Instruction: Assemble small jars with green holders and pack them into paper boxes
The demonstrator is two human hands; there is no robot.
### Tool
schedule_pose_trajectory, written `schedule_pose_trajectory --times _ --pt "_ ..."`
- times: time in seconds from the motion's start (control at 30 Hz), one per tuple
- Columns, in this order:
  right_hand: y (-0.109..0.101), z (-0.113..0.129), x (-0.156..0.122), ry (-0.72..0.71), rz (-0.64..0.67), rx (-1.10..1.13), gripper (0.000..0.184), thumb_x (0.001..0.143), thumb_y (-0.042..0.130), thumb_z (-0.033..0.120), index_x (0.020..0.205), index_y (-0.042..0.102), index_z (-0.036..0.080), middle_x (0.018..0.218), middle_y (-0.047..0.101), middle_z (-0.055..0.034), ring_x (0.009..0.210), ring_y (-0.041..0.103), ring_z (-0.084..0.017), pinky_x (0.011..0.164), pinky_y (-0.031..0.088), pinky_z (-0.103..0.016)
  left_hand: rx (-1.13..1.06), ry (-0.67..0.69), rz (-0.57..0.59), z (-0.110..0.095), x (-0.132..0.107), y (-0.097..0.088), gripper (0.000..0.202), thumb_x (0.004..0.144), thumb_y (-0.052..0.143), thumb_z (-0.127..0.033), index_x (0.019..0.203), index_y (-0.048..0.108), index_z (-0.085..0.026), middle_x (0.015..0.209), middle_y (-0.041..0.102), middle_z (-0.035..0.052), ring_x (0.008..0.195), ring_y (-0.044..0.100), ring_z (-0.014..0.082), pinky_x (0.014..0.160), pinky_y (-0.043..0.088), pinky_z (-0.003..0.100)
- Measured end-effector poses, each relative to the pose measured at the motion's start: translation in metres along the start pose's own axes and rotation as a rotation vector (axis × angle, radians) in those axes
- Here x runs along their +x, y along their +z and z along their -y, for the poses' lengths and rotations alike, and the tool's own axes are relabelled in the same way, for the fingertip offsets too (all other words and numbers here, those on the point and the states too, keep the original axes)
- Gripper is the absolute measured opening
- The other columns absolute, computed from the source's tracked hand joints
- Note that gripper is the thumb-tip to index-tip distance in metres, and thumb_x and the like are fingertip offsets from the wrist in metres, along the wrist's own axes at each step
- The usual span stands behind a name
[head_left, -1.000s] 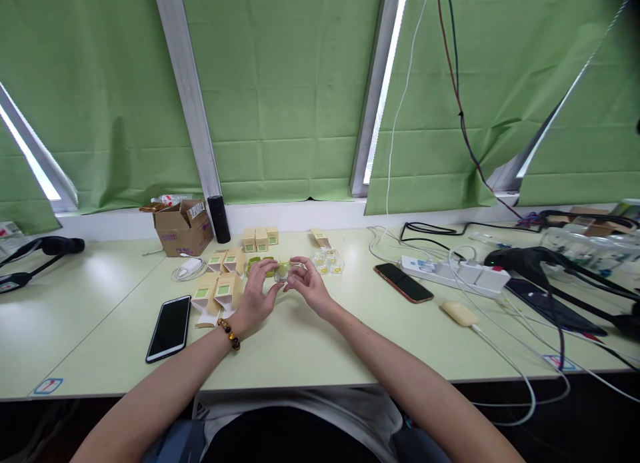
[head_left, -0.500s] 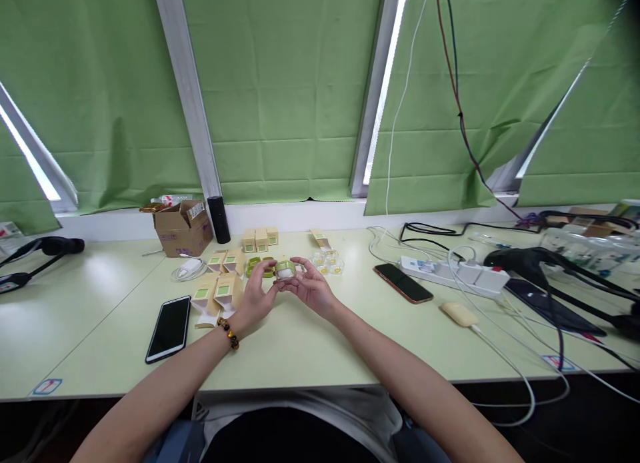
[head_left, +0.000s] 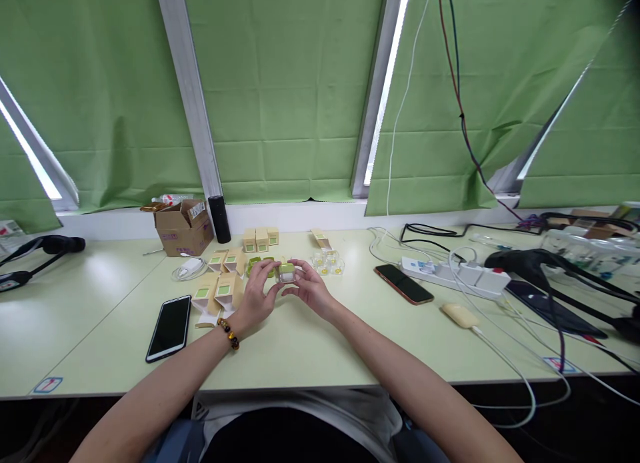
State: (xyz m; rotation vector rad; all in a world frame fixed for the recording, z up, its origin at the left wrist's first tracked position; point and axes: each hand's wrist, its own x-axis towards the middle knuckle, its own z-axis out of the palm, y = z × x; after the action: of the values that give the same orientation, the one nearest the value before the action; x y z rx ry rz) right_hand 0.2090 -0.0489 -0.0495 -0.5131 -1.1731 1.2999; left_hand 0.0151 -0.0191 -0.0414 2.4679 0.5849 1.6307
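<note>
Between my two hands, a little above the table, is a small clear jar with a green top (head_left: pixel 287 272). My left hand (head_left: pixel 257 295) pinches its left side with thumb and fingers. On the other side, the fingers of my right hand (head_left: pixel 312 288) close on its right edge. Green pieces (head_left: pixel 254 266) lie just behind my left fingers and are partly hidden. Small cream boxes with green windows (head_left: pixel 229 290) stand left of my left hand, several with flaps open. Several clear pieces with yellow centres (head_left: pixel 327 263) sit beyond my right hand.
A white-edged phone (head_left: pixel 169 328) lies at left, and a red-edged phone (head_left: pixel 403 283) at right. A power strip (head_left: pixel 453 276) with trailing cables takes up the right side. At the back stand a cardboard box (head_left: pixel 184 231), a black cylinder (head_left: pixel 219 220) and more cream boxes (head_left: pixel 261 239).
The jar has turned in my fingers, so its side now faces me with the green part on top. My right fingers have shifted around it. The things on the table have not moved.
</note>
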Motion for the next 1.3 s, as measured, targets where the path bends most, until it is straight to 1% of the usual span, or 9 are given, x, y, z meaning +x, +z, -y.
schedule_pose_trajectory --times 0.17,0.43,0.57,0.7,0.8,0.97,1.03,1.13,1.3 --pt "-0.002 -0.001 0.001 -0.031 -0.048 -0.039 0.044 0.084 0.087 0.041 0.12 0.065 0.029 0.11 0.069 -0.0038 0.092 0.07 -0.021 0.075 0.063 -0.038 0.021 0.057 0.029 -0.003 0.0 -0.001 0.049 0.103 0.057 -0.017 0.15 0.05 -0.027 0.136 0.057 0.0144 0.13 0.058 0.0284 0.11 0.055 0.051" --pt "-0.001 0.001 0.001 -0.04 -0.022 -0.038 0.042 0.087 0.085 0.046 0.117 0.063 0.029 0.11 0.07 -0.0044 0.094 0.071 -0.023 0.078 0.064 -0.043 0.069 0.031 0.029 -0.002 0.0 0.0 0.048 0.103 0.056 -0.016 0.15 0.05 -0.025 0.136 0.055 0.0153 0.132 0.056 0.0293 0.111 0.054 0.052" --pt "-0.001 -0.004 0.002 -0.052 -0.022 -0.11 0.053 0.082 0.089 0.047 0.122 0.06 0.029 0.115 0.065 -0.0043 0.096 0.071 -0.021 0.079 0.064 -0.039 0.093 0.023 0.063 -0.002 -0.002 0.001 0.048 0.102 0.058 -0.017 0.148 0.051 -0.025 0.135 0.055 0.016 0.131 0.056 0.0302 0.11 0.055 0.054" --pt "-0.002 -0.012 0.002 0.0 -0.039 -0.254 0.065 0.071 0.096 0.038 0.121 0.056 0.029 0.12 0.06 -0.0023 0.087 0.071 -0.017 0.08 0.063 -0.037 0.106 0.036 0.158 -0.003 -0.005 0.003 0.049 0.099 0.057 -0.013 0.146 0.054 -0.025 0.136 0.055 0.0168 0.132 0.057 0.0323 0.108 0.056 0.056" --pt "-0.006 -0.016 0.002 0.05 -0.015 -0.281 0.062 0.07 0.095 0.033 0.119 0.057 0.028 0.119 0.062 -0.0016 0.091 0.07 -0.017 0.085 0.061 -0.036 0.075 0.042 0.207 -0.004 -0.006 0.003 0.058 0.093 0.061 -0.009 0.148 0.053 -0.026 0.138 0.055 0.0169 0.134 0.055 0.0338 0.11 0.054 0.057" --pt "-0.021 -0.014 0.007 0.028 -0.065 -0.452 0.066 0.058 0.087 0.014 0.118 0.064 0.026 0.106 0.068 0.0 0.094 0.065 -0.019 0.082 0.053 -0.033 -0.035 -0.045 0.175 0.001 -0.002 -0.002 0.067 0.082 0.06 -0.002 0.145 0.052 -0.024 0.14 0.052 0.0161 0.139 0.051 0.0333 0.117 0.049 0.059" --pt "-0.025 -0.01 0.007 0.01 -0.033 -0.526 0.069 0.055 0.083 0.009 0.119 0.064 0.027 0.106 0.072 -0.0003 0.094 0.064 -0.019 0.083 0.051 -0.034 -0.056 -0.101 0.177 0.005 -0.001 -0.003 0.071 0.077 0.055 0.002 0.143 0.053 -0.024 0.139 0.054 0.0148 0.137 0.052 0.0321 0.117 0.049 0.058" --pt "-0.025 -0.003 0.004 -0.029 0.077 -0.606 0.073 0.06 0.075 0.006 0.128 0.062 0.028 0.11 0.077 -0.0027 0.101 0.066 -0.022 0.086 0.051 -0.037 -0.074 -0.136 0.221 0.007 -0.001 -0.002 0.079 0.07 0.051 0.005 0.143 0.054 -0.025 0.137 0.057 0.0126 0.135 0.055 0.0304 0.117 0.049 0.056" --pt "-0.019 -0.002 0.0 -0.051 0.235 -0.601 0.078 0.066 0.064 0.003 0.139 0.056 0.027 0.116 0.077 -0.0067 0.119 0.07 -0.026 0.102 0.05 -0.045 -0.101 -0.141 0.256 0.005 -0.001 -0.001 0.079 0.069 0.051 0.005 0.141 0.058 -0.027 0.132 0.061 0.0109 0.126 0.06 0.0282 0.111 0.055 0.053"
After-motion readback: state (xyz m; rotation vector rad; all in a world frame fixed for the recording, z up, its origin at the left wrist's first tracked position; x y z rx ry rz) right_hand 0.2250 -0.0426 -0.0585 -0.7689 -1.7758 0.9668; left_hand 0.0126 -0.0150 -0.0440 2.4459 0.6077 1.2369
